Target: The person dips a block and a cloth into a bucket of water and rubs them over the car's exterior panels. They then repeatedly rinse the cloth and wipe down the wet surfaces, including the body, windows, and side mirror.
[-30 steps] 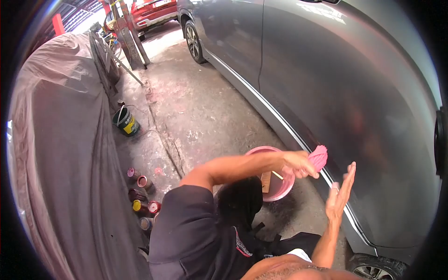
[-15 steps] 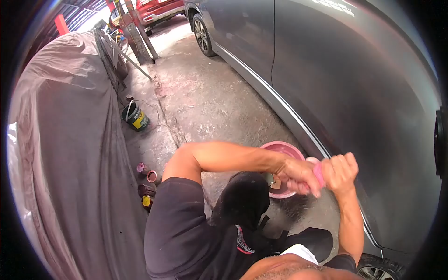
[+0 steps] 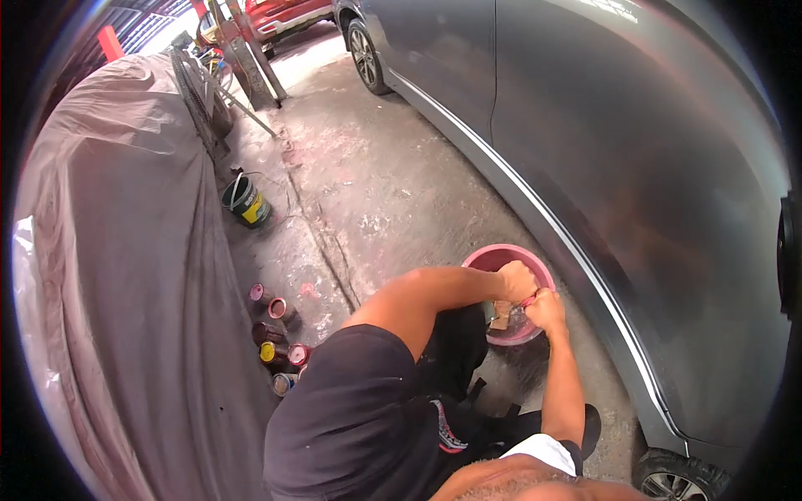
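Observation:
A pink cloth is bunched between my two fists, only a small part of it showing. My left hand is closed around its upper end. Just below and to the right, my right hand grips the other end. Both hands are above a pink basin on the concrete floor. Inside the basin lies a tan block-like piece, with something greenish beside it that I cannot make out.
A dark grey car stands close on the right. On the left, a cloth cover drapes a large shape. Several paint-stained cans and a black bucket are on the floor. A red vehicle is at the back.
Both hands have come down and leftward with the pink cloth, from beside the car to over the basin. The cloth is now mostly hidden in the fists.

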`<action>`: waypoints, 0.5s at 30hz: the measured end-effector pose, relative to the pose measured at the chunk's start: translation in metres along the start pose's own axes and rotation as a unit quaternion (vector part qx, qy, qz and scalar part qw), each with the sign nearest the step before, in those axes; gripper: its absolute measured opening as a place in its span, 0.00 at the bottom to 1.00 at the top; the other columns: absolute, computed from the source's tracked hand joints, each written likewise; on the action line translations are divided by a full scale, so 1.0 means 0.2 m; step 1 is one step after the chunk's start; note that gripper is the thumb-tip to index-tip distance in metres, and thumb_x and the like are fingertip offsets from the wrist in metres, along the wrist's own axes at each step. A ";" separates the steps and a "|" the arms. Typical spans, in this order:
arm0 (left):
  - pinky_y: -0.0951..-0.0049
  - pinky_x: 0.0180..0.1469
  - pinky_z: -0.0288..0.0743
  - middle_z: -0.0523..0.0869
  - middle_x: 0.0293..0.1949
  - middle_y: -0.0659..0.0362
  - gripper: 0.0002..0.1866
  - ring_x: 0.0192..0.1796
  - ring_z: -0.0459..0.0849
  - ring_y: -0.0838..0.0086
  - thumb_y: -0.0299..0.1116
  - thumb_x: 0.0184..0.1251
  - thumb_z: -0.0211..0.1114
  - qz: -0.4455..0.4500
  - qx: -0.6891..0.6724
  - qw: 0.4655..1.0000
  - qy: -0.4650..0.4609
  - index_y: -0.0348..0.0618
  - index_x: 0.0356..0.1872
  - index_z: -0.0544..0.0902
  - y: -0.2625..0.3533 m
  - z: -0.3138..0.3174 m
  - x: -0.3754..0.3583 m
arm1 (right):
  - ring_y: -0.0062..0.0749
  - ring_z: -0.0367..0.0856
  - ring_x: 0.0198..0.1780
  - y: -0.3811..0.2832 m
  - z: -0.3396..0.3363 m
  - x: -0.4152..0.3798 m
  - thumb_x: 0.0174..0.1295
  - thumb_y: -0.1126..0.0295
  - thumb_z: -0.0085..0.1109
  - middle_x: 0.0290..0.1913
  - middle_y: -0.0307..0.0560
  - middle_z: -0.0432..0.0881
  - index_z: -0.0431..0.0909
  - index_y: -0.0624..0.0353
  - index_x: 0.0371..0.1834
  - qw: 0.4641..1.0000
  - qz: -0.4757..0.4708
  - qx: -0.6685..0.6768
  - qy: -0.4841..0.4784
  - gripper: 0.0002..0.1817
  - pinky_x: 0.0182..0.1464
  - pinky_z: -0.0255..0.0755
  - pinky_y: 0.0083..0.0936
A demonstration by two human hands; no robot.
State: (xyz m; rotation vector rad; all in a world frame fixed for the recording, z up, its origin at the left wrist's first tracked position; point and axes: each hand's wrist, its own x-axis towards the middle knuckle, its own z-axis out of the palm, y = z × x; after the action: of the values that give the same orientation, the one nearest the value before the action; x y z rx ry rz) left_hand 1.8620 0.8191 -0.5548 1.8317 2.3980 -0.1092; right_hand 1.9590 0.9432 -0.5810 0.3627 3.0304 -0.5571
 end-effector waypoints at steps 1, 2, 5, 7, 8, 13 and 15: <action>0.58 0.35 0.82 0.90 0.32 0.52 0.11 0.36 0.90 0.61 0.41 0.57 0.63 0.027 0.016 0.999 0.029 0.46 0.29 0.89 -0.02 0.02 0.01 | 0.55 0.87 0.42 0.02 0.03 0.02 0.49 0.71 0.60 0.36 0.66 0.85 0.86 0.65 0.32 0.997 0.024 0.071 -0.016 0.11 0.45 0.79 0.45; 0.58 0.34 0.81 0.90 0.32 0.53 0.11 0.35 0.90 0.61 0.41 0.58 0.62 0.057 0.034 0.996 0.061 0.46 0.28 0.88 -0.03 0.03 0.03 | 0.53 0.87 0.41 0.05 0.04 0.03 0.48 0.73 0.60 0.36 0.61 0.87 0.87 0.62 0.32 0.989 0.049 0.138 -0.029 0.10 0.43 0.79 0.41; 0.59 0.31 0.81 0.90 0.30 0.53 0.11 0.33 0.90 0.61 0.41 0.58 0.62 0.108 0.054 0.987 0.109 0.46 0.29 0.87 -0.02 0.08 0.08 | 0.42 0.87 0.37 0.15 0.12 -0.03 0.46 0.76 0.60 0.32 0.54 0.88 0.87 0.64 0.31 0.915 0.029 0.400 -0.046 0.10 0.40 0.77 0.36; 0.58 0.31 0.81 0.89 0.35 0.50 0.13 0.34 0.90 0.60 0.39 0.55 0.65 0.145 0.048 0.986 0.066 0.43 0.37 0.86 -0.01 0.06 0.11 | 0.38 0.85 0.36 0.18 0.18 -0.06 0.45 0.78 0.60 0.32 0.51 0.87 0.86 0.65 0.33 0.906 0.047 0.420 -0.017 0.11 0.39 0.76 0.33; 0.58 0.31 0.81 0.89 0.35 0.50 0.13 0.34 0.90 0.60 0.39 0.55 0.65 0.148 0.051 0.985 0.067 0.43 0.37 0.86 -0.01 0.08 0.12 | 0.35 0.84 0.34 0.20 0.22 -0.06 0.44 0.80 0.60 0.33 0.48 0.86 0.86 0.65 0.35 0.897 0.065 0.438 0.012 0.13 0.37 0.76 0.31; 0.54 0.39 0.82 0.81 0.48 0.44 0.26 0.44 0.87 0.53 0.38 0.52 0.70 0.088 -0.102 0.986 0.102 0.39 0.52 0.76 0.02 0.00 0.13 | 0.23 0.79 0.39 0.35 0.09 -0.08 0.50 0.76 0.65 0.37 0.38 0.83 0.78 0.58 0.44 0.845 0.098 0.512 0.117 0.16 0.44 0.73 0.23; 0.53 0.44 0.82 0.79 0.51 0.43 0.35 0.48 0.85 0.48 0.40 0.53 0.70 0.064 -0.127 0.988 0.051 0.38 0.61 0.69 0.07 -0.06 0.09 | 0.25 0.79 0.41 0.35 0.00 -0.09 0.51 0.75 0.65 0.39 0.40 0.82 0.77 0.58 0.47 0.872 0.121 0.440 0.178 0.18 0.47 0.73 0.24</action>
State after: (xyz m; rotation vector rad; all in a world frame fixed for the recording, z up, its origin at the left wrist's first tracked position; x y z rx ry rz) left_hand 1.8698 0.8417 -0.5452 1.9031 2.2255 0.2958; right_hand 1.9937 1.0037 -0.6040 0.9319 2.7261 -2.0169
